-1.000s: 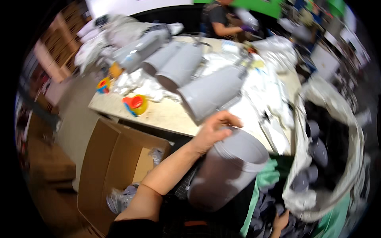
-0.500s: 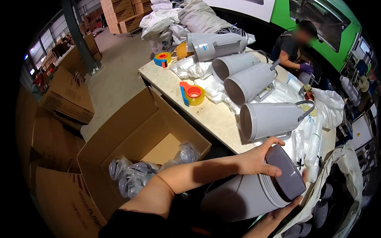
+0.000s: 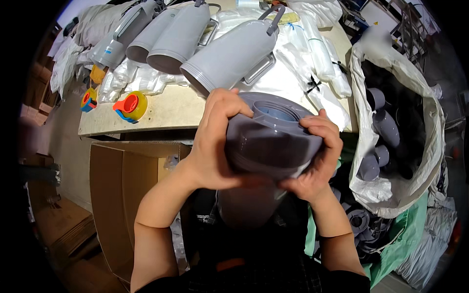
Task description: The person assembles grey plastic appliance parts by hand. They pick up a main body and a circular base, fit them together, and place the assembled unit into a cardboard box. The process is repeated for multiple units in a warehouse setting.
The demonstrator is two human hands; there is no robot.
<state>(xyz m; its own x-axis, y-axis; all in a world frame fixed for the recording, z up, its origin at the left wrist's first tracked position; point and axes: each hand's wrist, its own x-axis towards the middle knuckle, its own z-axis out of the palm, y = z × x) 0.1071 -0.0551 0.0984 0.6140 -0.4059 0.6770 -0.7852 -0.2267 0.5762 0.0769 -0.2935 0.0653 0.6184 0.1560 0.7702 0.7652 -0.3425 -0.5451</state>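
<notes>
Both my hands are wrapped round a dark grey plastic top piece (image 3: 273,141), wide and rounded, with a threaded round opening facing up. My left hand (image 3: 215,136) grips its left side, fingers over the upper edge and thumb underneath. From the right, my right hand (image 3: 320,156) holds it the same way. Below the piece, a light grey container body (image 3: 249,205) shows in part in front of my dark clothing. How the two parts meet is hidden by my hands and blur. Just beyond lies a light grey jug body (image 3: 234,53) with a handle, on its side.
More grey jug bodies (image 3: 181,39) lie on the worktable (image 3: 161,110) with plastic bags and two tape dispensers (image 3: 132,105). At left below stands an open cardboard box (image 3: 110,195). A white sack (image 3: 435,112) of grey parts stands right, above a green sack (image 3: 400,249).
My view has swung right and down. The slanted grey container is now in front of my body, and both hands have moved to opposite sides of its dark top piece.
</notes>
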